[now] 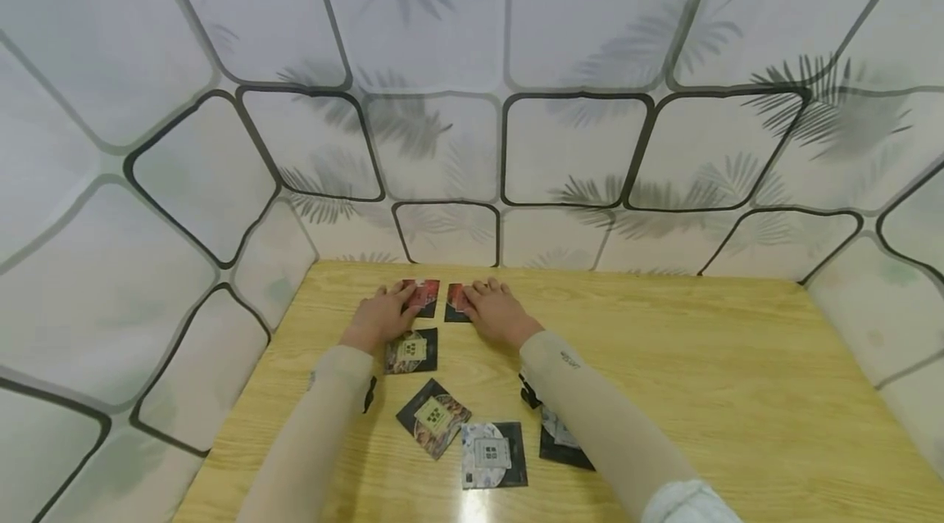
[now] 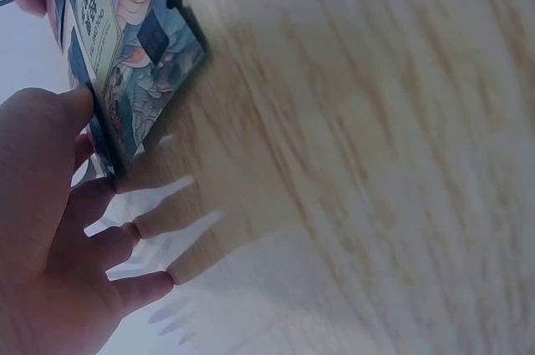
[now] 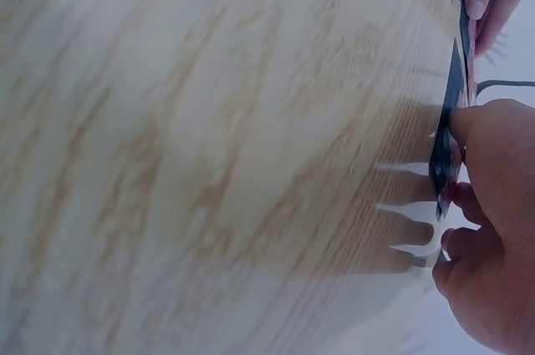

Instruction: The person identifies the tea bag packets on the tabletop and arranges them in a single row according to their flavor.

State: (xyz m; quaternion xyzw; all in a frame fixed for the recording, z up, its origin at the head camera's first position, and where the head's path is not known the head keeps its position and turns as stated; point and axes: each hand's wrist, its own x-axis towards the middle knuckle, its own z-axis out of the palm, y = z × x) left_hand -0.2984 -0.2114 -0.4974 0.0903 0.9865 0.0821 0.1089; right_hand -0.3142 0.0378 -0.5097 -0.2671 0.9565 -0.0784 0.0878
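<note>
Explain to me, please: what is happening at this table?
A person's left grip touches one red packet and the right grip touches another, near the far edge of the table. Nearer the person lie two yellow-labelled packets and two grey-labelled packets, one partly hidden by the right sleeve.

Near the middle of the head view, a red-and-black packet lies under the fingers of the left hand; just right of it, a second red-and-black packet is partly covered by the right hand. Just below the first sits a dark packet with a cream label. Lower down are a slanted cream-labelled packet, a grey-and-black packet, and, to its right, a half-hidden dark packet.
</note>
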